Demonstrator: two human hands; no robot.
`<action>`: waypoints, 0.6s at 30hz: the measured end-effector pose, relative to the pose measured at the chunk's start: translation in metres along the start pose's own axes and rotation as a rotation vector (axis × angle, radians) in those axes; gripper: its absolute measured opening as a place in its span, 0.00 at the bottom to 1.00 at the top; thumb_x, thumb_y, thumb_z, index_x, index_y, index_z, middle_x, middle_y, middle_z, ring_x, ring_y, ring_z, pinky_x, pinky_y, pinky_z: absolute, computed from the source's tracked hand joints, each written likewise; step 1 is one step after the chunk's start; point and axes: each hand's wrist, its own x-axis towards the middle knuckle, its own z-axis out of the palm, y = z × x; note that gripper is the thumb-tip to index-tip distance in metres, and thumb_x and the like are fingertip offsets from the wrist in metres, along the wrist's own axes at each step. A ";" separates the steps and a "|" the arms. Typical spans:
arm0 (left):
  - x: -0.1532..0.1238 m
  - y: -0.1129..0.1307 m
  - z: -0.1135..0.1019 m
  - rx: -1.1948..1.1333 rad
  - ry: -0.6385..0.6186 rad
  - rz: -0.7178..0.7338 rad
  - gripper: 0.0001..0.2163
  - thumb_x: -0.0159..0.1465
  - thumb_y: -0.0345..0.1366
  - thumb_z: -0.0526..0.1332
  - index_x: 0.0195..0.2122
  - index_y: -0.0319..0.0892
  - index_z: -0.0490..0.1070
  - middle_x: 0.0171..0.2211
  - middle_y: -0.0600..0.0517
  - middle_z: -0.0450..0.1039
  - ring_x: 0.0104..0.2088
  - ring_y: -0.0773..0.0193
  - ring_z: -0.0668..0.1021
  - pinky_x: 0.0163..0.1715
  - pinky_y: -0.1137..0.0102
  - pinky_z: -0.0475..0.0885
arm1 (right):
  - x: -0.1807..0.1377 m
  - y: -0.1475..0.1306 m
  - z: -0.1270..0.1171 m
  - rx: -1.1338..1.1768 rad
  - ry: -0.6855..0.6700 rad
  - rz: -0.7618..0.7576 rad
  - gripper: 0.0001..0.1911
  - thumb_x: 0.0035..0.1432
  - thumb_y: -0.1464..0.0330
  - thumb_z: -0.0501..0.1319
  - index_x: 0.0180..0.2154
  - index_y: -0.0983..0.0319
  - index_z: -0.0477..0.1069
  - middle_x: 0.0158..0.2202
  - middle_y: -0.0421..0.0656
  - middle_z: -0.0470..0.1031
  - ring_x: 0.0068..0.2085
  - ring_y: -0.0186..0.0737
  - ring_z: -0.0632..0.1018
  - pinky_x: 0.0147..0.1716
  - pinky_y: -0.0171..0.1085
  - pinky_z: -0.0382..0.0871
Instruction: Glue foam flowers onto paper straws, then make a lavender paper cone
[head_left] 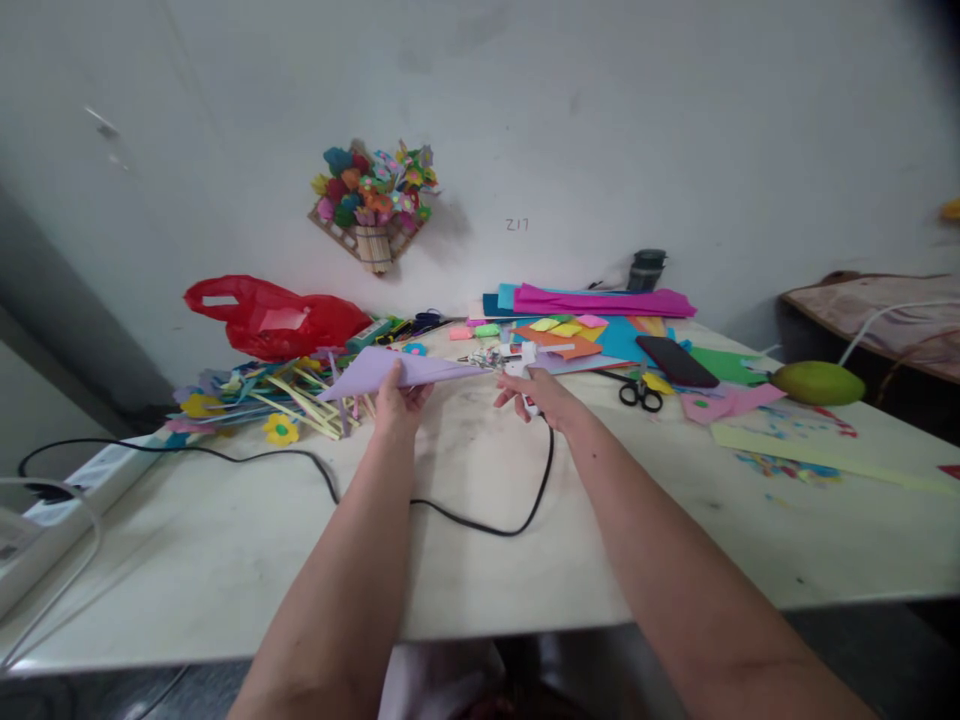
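My left hand [401, 398] is closed on a lilac paper cone [390, 370], held level above the table with its tip pointing right. My right hand [541, 392] is closed round a white glue gun [523, 368], whose nozzle sits close to the cone's tip. The gun's black cord [480, 525] loops across the table toward the left. Both forearms reach forward from the near edge.
A pale table [225, 560] carries a red plastic bag [281, 318], paper flowers and strips [277, 398], stacked coloured sheets [600, 300], black scissors [640, 392], a dark phone [676, 361] and a green mango [817, 382]. A paper bouquet [375, 200] hangs on the wall. A power strip [82, 490] lies left.
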 end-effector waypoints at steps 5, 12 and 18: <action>0.000 -0.001 0.000 -0.005 -0.008 0.008 0.08 0.54 0.33 0.61 0.36 0.43 0.66 0.27 0.52 0.70 0.29 0.62 0.77 0.36 0.61 0.74 | 0.001 0.002 0.000 -0.044 -0.002 0.001 0.15 0.52 0.59 0.60 0.32 0.66 0.67 0.22 0.44 0.77 0.10 0.26 0.63 0.10 0.30 0.54; -0.001 0.000 0.000 -0.014 -0.002 0.022 0.08 0.53 0.32 0.62 0.34 0.44 0.66 0.30 0.53 0.70 0.30 0.63 0.76 0.38 0.60 0.73 | 0.002 0.004 0.000 -0.062 0.002 -0.005 0.15 0.51 0.58 0.61 0.33 0.65 0.67 0.23 0.44 0.77 0.10 0.26 0.63 0.10 0.30 0.53; -0.002 0.000 0.002 -0.033 0.000 0.008 0.08 0.53 0.32 0.62 0.33 0.45 0.66 0.31 0.53 0.70 0.32 0.63 0.76 0.38 0.60 0.73 | 0.001 0.003 0.001 -0.110 0.004 -0.034 0.15 0.51 0.59 0.61 0.31 0.65 0.67 0.23 0.43 0.76 0.10 0.26 0.63 0.10 0.30 0.53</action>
